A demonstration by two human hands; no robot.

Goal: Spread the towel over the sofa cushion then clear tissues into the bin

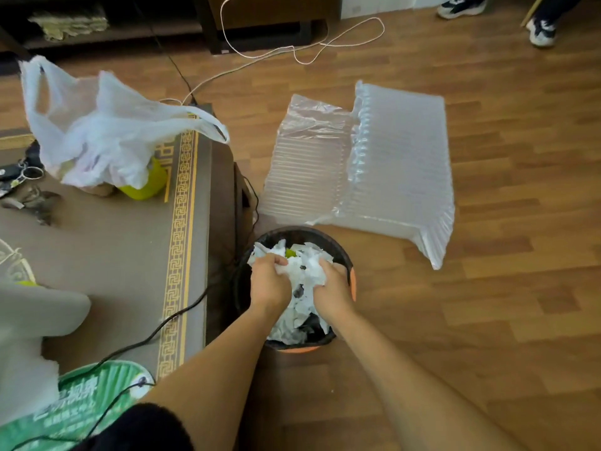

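Both bare forearms are stretched forward and down into a round dark bin with an orange rim [353, 283], which stands on the brown wooden plank floor [507, 304] just beside the edge of the sofa. The left hand [269, 281] is curled shut on a wad of crumpled white tissues [305, 271], knuckles up, and the right hand [333, 289] is likewise closed on the same wad from the other side. The tissues are piled inside the bin, filling most of its mouth, with a small yellow-green scrap showing among them near the far rim.

To the left lies the taupe sofa cushion with a gold key-pattern border [175, 222]. On it rests a thin white plastic carrier bag [97, 131], part-covering a yellow-green container [146, 187]. A black cable [156, 330] runs across the cushion toward a green printed fan-like sheet [84, 398] at the lower edge. A pale grey cloth [29, 327], blurred and cut off at the left edge, cannot be identified with certainty as the towel. Beyond the bin, a clear inflated air-column packing sheet [383, 177] lies flat on the floor, and a white cord [305, 56] loops past it. Two sneakers [540, 29] are partly cut off at the top right.
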